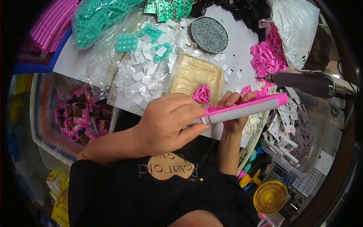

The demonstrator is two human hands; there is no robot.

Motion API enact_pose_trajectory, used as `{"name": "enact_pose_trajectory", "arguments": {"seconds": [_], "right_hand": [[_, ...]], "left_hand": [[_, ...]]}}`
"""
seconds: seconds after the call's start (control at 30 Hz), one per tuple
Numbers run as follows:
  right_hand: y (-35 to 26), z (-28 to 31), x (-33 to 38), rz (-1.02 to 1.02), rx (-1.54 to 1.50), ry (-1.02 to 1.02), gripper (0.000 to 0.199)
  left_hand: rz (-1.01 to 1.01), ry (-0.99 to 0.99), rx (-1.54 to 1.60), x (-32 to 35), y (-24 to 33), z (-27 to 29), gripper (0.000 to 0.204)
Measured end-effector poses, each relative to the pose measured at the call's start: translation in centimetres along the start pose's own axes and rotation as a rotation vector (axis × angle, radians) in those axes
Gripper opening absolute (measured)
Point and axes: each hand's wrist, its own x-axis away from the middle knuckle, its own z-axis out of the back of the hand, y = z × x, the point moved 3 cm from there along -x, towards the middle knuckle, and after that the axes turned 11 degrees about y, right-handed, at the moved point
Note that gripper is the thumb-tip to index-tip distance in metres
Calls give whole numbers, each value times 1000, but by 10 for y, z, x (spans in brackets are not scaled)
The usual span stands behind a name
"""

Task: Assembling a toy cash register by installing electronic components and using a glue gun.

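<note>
A long pink and pale grey plastic housing (244,111) slants across in front of me, its pink end up to the right. My left hand (160,123) is closed round its left end, thumb below and fingers above. Behind its middle is my right hand (236,104), closed with bent fingertips at the pink upper edge; whether a small part is pinched there is hidden. Just beyond, a pink round part with spokes (201,94) rests on a tan block wrapped in film (198,72).
A round tin of small screws (210,34) stands beyond the block. An electric screwdriver (302,84) hangs at the right, above a bin of white parts (291,132). Pink parts (81,113) fill a left bin. White pieces (145,75) and teal keypads (127,42) lie on the table.
</note>
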Motion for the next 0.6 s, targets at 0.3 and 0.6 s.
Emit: {"name": "enact_pose_trajectory", "arguments": {"seconds": [0.3,0.6], "right_hand": [[-32,14,7,268,372,131,33],[-62,-48,-2,770,1320,-444,27]], "left_hand": [[419,25,189,1,-25,12,45],[1021,-103,659,2,-58,7,54]]}}
